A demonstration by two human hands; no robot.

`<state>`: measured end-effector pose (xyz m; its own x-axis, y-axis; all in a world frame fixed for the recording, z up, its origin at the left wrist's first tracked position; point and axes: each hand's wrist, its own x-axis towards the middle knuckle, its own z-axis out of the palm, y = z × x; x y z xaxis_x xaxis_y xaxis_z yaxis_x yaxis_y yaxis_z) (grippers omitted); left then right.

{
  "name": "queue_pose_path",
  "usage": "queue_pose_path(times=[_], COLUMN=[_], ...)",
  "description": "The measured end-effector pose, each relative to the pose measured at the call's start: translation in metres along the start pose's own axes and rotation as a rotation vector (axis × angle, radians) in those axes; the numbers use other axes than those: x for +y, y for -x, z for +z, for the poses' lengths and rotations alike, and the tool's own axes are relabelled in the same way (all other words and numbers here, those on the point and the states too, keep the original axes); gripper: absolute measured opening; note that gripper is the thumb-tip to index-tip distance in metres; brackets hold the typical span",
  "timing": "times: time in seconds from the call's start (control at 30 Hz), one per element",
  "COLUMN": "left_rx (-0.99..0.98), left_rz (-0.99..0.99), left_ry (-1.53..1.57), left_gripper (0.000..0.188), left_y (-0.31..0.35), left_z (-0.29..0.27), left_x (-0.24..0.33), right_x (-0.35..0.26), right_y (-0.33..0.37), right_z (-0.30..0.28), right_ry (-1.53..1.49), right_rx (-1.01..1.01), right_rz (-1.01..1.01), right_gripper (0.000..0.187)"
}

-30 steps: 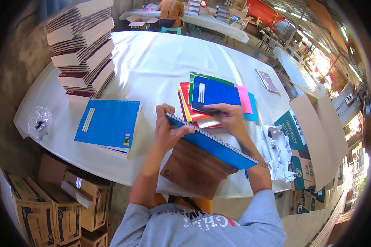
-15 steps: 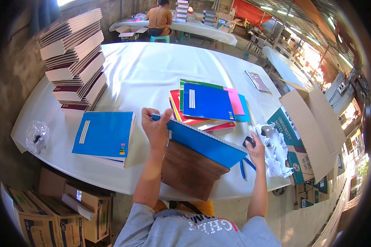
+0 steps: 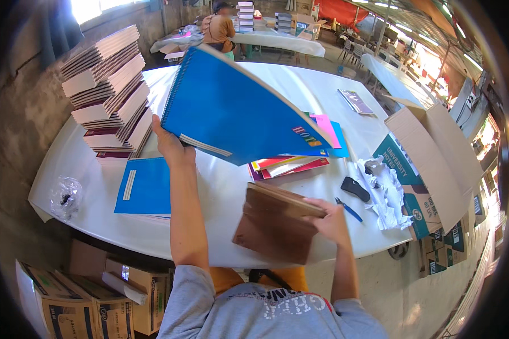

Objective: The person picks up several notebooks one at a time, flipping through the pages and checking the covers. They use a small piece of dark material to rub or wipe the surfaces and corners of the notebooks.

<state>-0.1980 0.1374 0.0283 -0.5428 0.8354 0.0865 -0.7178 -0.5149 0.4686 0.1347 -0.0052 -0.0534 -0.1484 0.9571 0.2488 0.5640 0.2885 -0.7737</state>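
Note:
A blue spiral notebook [image 3: 232, 107] is raised and tilted above the table. My left hand [image 3: 174, 142] is closed on its lower left corner, by the wire spiral. My right hand [image 3: 331, 221] has its fingers over the right end of a brown wooden block [image 3: 274, 229] at the table's near edge. Beneath my left forearm lies another blue notebook [image 3: 146, 186], on top of a low stack. Past the block is a pile of colourful notebooks [image 3: 291, 165], partly hidden by the raised one.
A tall stack of spiral notebooks [image 3: 110, 96] stands at the left, near a clear plastic coil bundle [image 3: 66, 198]. To the right are blue-handled pliers [image 3: 349, 210], a black case [image 3: 355, 189], crumpled white paper [image 3: 387, 195] and an open carton [image 3: 435, 169]. A person [image 3: 219, 28] sits farther back.
The blue notebook has gone up and left off the wooden block, turning its cover toward me, in my left hand. My right hand has left its spiral edge and come onto the block.

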Motion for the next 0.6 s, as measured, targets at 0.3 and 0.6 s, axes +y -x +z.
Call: queue_pose_path(times=[0.3,0.6], left_rx=[-0.996,-0.777], left_rz=[-0.489,-0.031], left_ry=[0.444,-0.084], left_gripper=[0.053,0.039], left_y=[-0.025,0.061], left_z=[-0.075,-0.026], left_x=[-0.023,-0.028], right_x=[-0.025,-0.096], right_y=[-0.026,-0.033], right_z=[-0.017,0.026], right_ry=[-0.956,-1.351], right_rx=[-0.130,-0.022], right_rz=[0.201,0.554], right_gripper=[0.059,0.058])
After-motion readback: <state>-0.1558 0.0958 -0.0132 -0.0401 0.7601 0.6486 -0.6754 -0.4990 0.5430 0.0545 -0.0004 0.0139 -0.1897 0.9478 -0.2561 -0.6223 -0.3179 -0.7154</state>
